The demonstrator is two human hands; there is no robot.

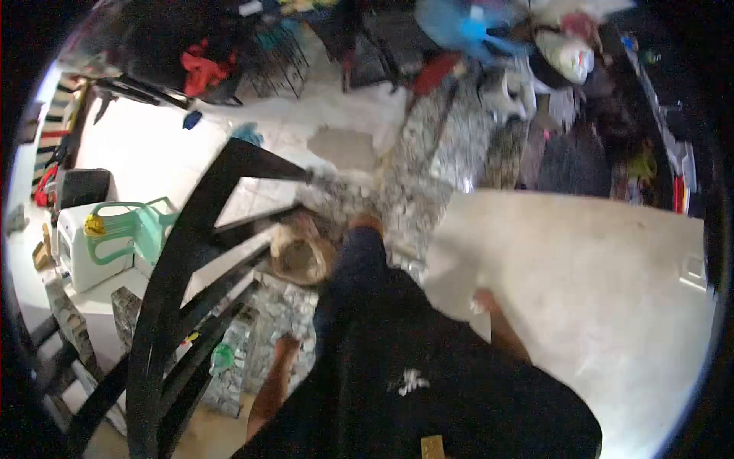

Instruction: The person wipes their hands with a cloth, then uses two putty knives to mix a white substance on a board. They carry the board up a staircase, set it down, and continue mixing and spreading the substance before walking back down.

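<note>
Head view: we look down at a dark garment point(413, 367) spread between our hands. Our right hand point(483, 301) rests at its edge on the pale surface point(596, 283); the left hand point(284, 348) sits lower. Blur hides the grip of both.

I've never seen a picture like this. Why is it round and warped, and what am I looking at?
It is a single view from a camera worn on a person's head, looking forward and down; the wide lens bends the edges. No machine is here, only a person. The dark cloth filling the bottom looks like the person's own clothing. The right hand rests by the edge of a pale tabletop; whether it grips anything is too blurred to tell. A forearm shows at the lower left, but its hand is not clearly visible. To the left stand a black chair back and a green plastic chair. Clutter lies on the floor beyond.
</note>
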